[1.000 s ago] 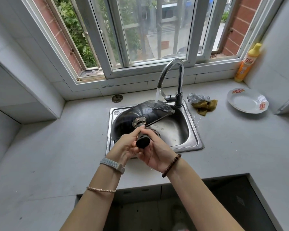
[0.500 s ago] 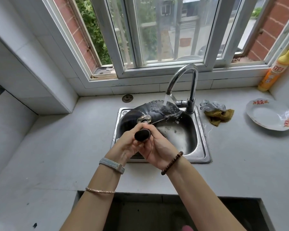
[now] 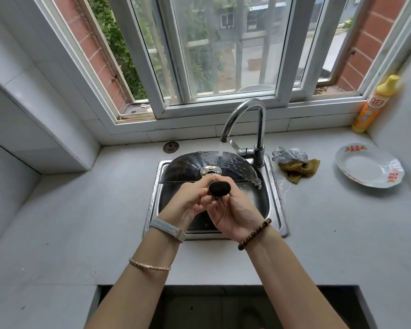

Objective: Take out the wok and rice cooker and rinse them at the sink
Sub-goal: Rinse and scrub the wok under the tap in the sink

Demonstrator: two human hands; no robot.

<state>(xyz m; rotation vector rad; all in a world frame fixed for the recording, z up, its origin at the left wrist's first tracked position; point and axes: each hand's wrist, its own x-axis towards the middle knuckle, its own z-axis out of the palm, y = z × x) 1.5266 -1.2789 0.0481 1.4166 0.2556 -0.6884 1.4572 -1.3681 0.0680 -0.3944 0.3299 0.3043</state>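
Both hands share one grip. The left hand [image 3: 188, 203] wraps the dark handle [image 3: 220, 188] from the left side, fingers curled round it. The right hand [image 3: 235, 212] cups it from below and the right, fingers likewise closed on it, so neither hand has any slack. The handle's blunt end points back at the person.

The wok [image 3: 195, 167] stands tilted on its edge inside the sink [image 3: 277, 198], towards the sink's back edge. The stream from the faucet [image 3: 247, 115] strikes its upper far rim and sheets off to the right. Whether the wet face is the inside or the underside, I cannot tell.

To rinse well, I judge the handle should be rolled slowly in that two-handed grip, so the water walks round the whole rim. The lower edge should stay inside the sink walls so the splash falls in the basin, not on the counter [image 3: 81, 222]. A wet handle may slip, so a firm grip matters.

At the counter's back edge, left of the sink, lies a small round metal disc [image 3: 170, 147]. Just right of the faucet sit a steel scourer [image 3: 287, 155] and a yellowish cloth [image 3: 299, 170]. Further right is a white plate [image 3: 365, 169], and in the back right corner a yellow bottle [image 3: 375, 105]. The rice cooker is not in view.
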